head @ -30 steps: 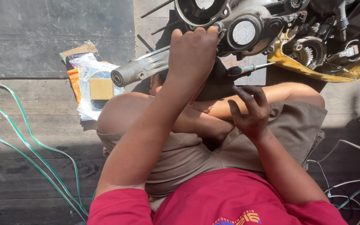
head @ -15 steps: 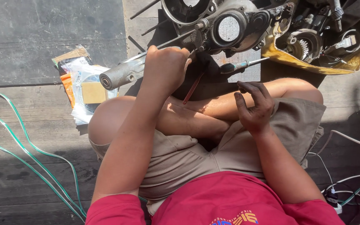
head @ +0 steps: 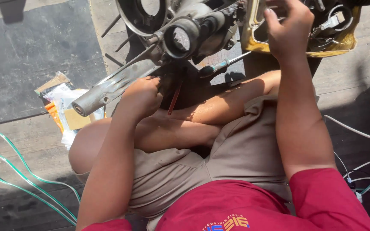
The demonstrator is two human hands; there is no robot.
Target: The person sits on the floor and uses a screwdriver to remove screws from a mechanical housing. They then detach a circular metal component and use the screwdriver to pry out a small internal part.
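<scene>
- My left hand [head: 142, 96] is curled into a fist round a thin red-handled tool [head: 174, 98], just below the engine casing [head: 185, 34].
- My right hand [head: 287, 32] reaches up with bent fingers onto the yellow frame [head: 347, 38] right of the casing; whether it pinches anything, I cannot tell.
- The casing is grey, grimy metal with a round opening.
- A green-handled screwdriver [head: 219, 66] lies just below it.
- Plastic packets [head: 65, 107] and green cables [head: 22, 179] lie left on worn planks [head: 22, 149].
</scene>
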